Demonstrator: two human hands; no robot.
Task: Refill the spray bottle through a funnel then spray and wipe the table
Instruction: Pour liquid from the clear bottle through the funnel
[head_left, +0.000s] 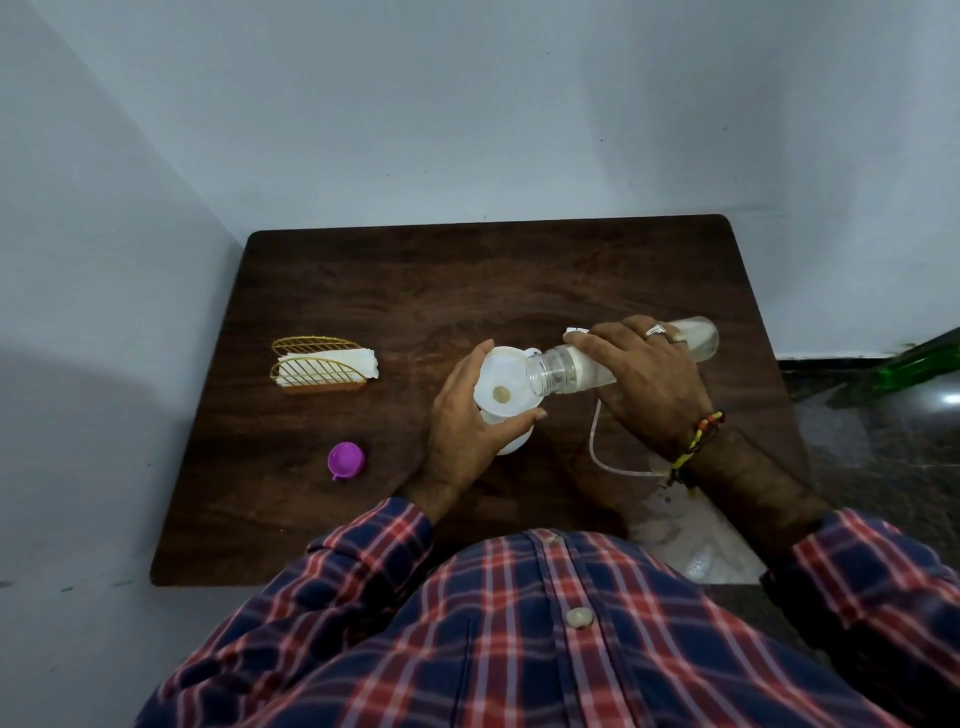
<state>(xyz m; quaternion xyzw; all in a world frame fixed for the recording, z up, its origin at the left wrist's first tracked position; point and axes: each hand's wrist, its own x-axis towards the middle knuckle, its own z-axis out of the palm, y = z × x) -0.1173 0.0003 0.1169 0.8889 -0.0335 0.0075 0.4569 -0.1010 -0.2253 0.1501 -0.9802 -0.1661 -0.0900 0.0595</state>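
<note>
The refill is under way: the left hand (470, 410) grips the funnel (501, 387) seated on the spray bottle, the right hand (647, 376) grasps a tipped bottle (558, 370) with its mouth at the funnel's rim, so next, I'd judge, comes more tilt, held steady.

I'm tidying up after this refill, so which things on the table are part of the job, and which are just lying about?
In use:
white funnel
clear bottle, tipped over the funnel
spray bottle under the funnel
dip tube
napkins, for wiping

Lying about:
purple cap
green bottle on the floor
</note>
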